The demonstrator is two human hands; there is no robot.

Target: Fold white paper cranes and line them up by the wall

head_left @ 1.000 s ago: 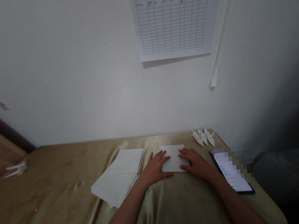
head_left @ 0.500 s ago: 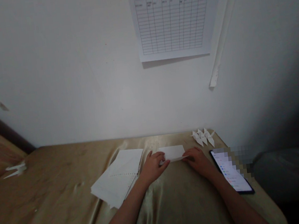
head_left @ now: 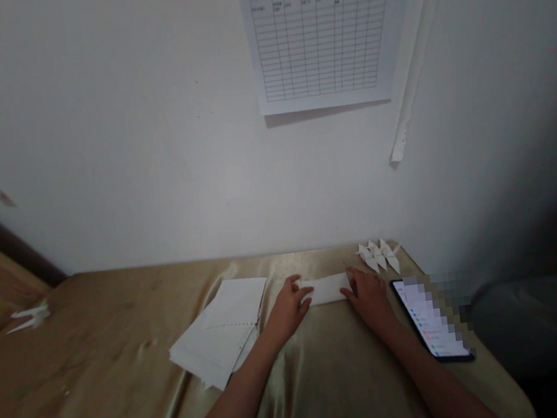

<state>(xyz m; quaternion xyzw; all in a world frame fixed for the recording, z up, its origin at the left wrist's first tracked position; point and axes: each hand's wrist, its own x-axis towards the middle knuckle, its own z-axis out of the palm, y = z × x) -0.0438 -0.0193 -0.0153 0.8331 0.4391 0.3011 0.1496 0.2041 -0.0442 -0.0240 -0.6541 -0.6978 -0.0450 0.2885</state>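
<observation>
A folded piece of white paper lies as a narrow strip on the cloth-covered table, right in front of me. My left hand has its thumb and fingers closed on the left end of the strip. At the opposite end, my right hand grips the paper between thumb and fingers. Left of my left hand rests a loose stack of white paper sheets. Beyond my right hand, several small folded-paper cranes stand close together.
A phone with a lit screen lies right of my right forearm. More folded white paper sits at the table's far left. The golden cloth has wrinkles. Behind the table rises a wall with a printed chart.
The paper's raised near edge now lies flat, making the strip narrower. My fingers have shifted to its two ends, with the right hand slightly farther forward.
</observation>
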